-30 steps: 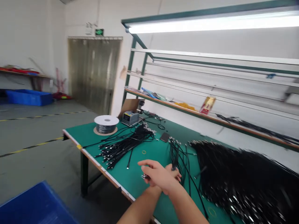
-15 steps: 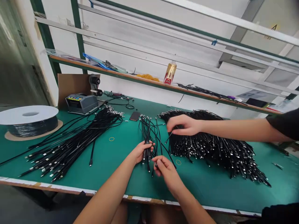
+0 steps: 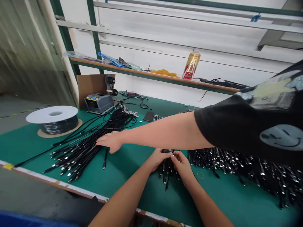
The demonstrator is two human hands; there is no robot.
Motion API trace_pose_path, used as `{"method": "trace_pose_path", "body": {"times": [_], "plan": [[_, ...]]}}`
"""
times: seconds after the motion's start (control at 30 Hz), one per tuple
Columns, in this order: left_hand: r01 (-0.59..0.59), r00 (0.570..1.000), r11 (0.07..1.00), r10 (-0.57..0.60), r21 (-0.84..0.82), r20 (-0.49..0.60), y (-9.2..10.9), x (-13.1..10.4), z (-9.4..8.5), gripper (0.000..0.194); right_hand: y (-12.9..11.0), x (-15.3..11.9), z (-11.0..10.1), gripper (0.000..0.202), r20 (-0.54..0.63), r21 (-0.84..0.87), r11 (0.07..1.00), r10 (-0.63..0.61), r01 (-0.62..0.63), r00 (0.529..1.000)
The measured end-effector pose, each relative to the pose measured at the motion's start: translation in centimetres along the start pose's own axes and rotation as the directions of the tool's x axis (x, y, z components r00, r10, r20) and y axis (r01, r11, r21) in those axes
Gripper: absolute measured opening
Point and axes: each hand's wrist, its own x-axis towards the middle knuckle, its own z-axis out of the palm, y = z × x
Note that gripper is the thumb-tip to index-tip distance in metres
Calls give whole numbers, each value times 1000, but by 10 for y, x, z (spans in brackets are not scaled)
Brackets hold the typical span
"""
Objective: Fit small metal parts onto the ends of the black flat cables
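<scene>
My left hand (image 3: 159, 159) is closed round a small bundle of black cables (image 3: 167, 168) near the table's front edge. Against the bundle's right side is my right hand (image 3: 181, 162), its fingers pinched together on the cables. The connector ends of the bundle point toward me. Another person's hand (image 3: 110, 141) rests on the large left pile of black cables (image 3: 82, 148), and that person's forearm crosses above my hands. To the right lies a bigger pile of black cables (image 3: 236, 160), partly hidden by the arm and black sleeve.
A white-topped spool (image 3: 52, 114) stands at the left, with a grey tape machine (image 3: 99, 103) behind it. A phone (image 3: 149, 116) lies mid-table. A yellow rubber band (image 3: 200, 175) is right of my hands. The shelf (image 3: 142, 74) holds a red-gold bottle (image 3: 191, 64).
The other person's arm has reached across from the right pile to the left pile. My hands have come together at the bundle, and the view has turned left.
</scene>
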Motion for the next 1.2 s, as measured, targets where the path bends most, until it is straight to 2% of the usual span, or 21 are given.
{"method": "trace_pose_path", "body": {"times": [0.13,0.33,0.6,0.8,1.0,1.1,1.2], "plan": [[-43,999,997,43,71,-6,-2,-3,3,15,-5,-5,-4,50,19,12,999,40,-40,999],[-25,999,990,28,136,-20,2,-5,4,12,-8,-7,-5,51,30,28,999,40,-41,999],[24,1000,999,-25,41,5,11,-10,6,13,-7,-4,-11,39,17,108,994,14,-16,1000],[101,994,994,-102,-40,-47,15,-10,11,19,-19,-7,-17,32,0,226,974,27,-26,1000],[101,983,990,-114,-100,-141,14,-4,12,24,-28,-9,-15,31,38,284,958,26,-35,999],[110,985,990,-120,-89,-126,13,-4,11,27,-24,-5,-13,31,-16,262,965,-1,5,1000],[116,991,992,-118,-44,-59,13,-6,12,29,-18,-1,-14,31,-105,197,979,-36,56,994]]}}
